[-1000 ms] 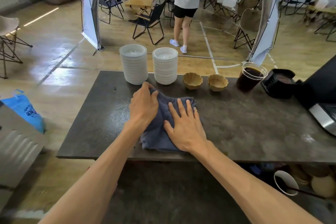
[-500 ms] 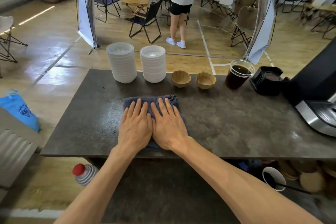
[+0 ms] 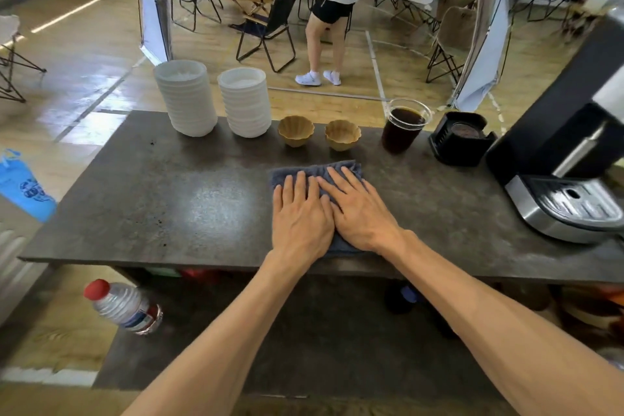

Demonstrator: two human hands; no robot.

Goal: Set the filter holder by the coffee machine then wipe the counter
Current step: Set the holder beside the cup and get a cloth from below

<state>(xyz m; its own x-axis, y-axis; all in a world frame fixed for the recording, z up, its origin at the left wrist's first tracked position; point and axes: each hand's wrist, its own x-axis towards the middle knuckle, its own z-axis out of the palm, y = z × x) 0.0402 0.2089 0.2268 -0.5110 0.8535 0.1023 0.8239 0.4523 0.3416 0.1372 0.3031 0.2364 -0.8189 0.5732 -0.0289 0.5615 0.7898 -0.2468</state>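
- The cloth [image 3: 317, 169] lies flat on the counter [image 3: 209, 199], right of the middle and reaching to the near edge; only its far part and a strip at the near edge show round the hands.
- Left hand [image 3: 300, 216] and right hand [image 3: 359, 211] lie side by side on the cloth, fingers straight and pointing to the far edge, palms pressing down; neither grips it.
- The filter holder [image 3: 461, 138] stands at the far right of the counter, just beside the coffee machine [image 3: 567, 159]. That step looks done; wiping is the step in hand.
- Deciding relation: dark specks [image 3: 158, 221] lie well to the left of the hands, toward the near left corner, with a few more near the far left. The left hand is the nearer one to them.
- Judgement: the next stroke should carry the cloth leftward along the near edge.
- Hazard: a full cup [image 3: 403, 127] and two paper filters [image 3: 319, 134] stand just beyond the cloth along the far edge; two white stacks [image 3: 216, 101] stand further left. A stroke pushed far could knock them.
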